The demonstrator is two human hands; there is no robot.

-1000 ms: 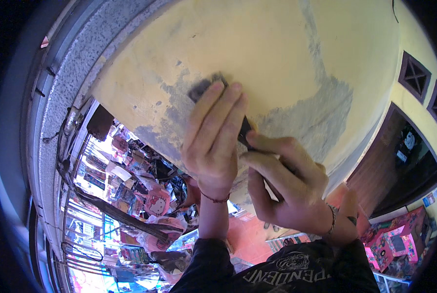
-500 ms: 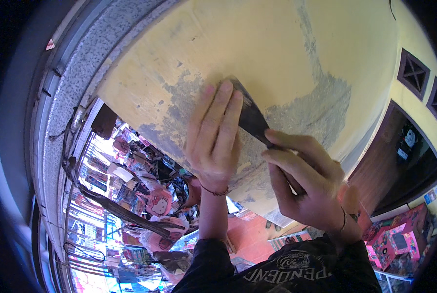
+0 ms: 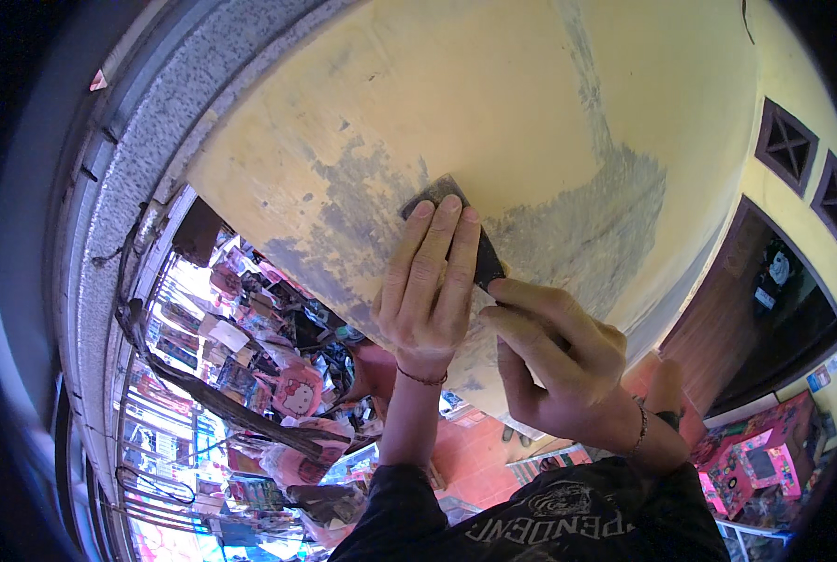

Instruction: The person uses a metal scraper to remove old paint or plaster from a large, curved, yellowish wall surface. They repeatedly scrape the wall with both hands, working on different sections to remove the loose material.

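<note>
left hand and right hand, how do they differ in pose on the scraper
The left hand lies flat, fingers straight, pressing the scraper blade against the yellow wall. The right hand is curled, gripping the scraper's lower end. The left hand reaches higher up the wall than the right hand. Both wear a thin wrist bracelet.

Left hand (image 3: 430, 281) flat on scraper blade (image 3: 456, 229), fingers extended, pressing it against yellow wall (image 3: 493, 103); right hand (image 3: 554, 361) closed around scraper handle, hidden within the grip; grey scraped patch (image 3: 587, 220) beside blade, bare of paint; thin bracelet on each wrist; dark sleeve (image 3: 404, 506) at lower edge; cluttered stall goods (image 3: 269, 375) below left; dark doorway (image 3: 765, 318) at right.
</note>
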